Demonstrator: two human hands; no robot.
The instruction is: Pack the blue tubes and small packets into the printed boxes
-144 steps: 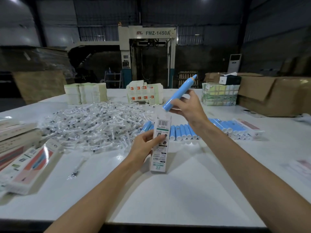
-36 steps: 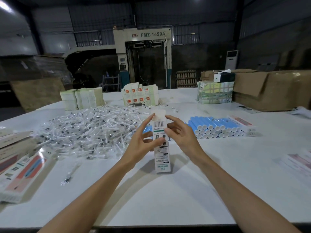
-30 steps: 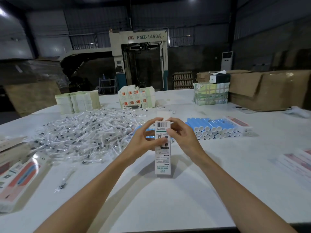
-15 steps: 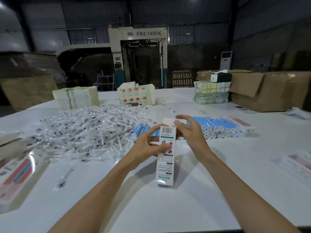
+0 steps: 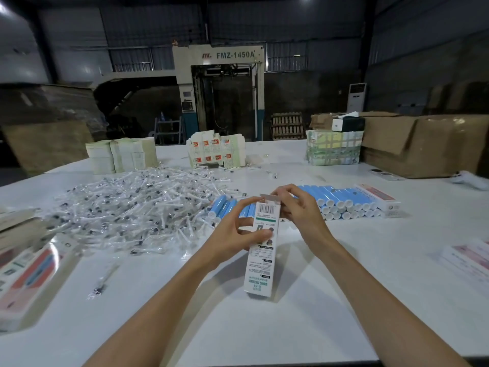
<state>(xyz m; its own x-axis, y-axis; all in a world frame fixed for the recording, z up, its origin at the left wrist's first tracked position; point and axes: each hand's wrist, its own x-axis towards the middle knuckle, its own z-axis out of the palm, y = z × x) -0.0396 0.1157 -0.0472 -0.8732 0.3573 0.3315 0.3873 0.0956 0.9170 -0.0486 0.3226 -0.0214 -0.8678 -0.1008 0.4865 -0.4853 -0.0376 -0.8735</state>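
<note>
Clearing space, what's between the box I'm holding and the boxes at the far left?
Head view: one loose packet and your left forearm; otherwise bare table.

White table (image 5: pixel 264 327) in front of me: packet pile (image 5: pixel 137 205) left-centre, blue tubes (image 5: pixel 341 200) rowed right of it, flat carton stacks (image 5: pixel 121 154) far edge, printed boxes (image 5: pixel 23 276) near left.
</note>
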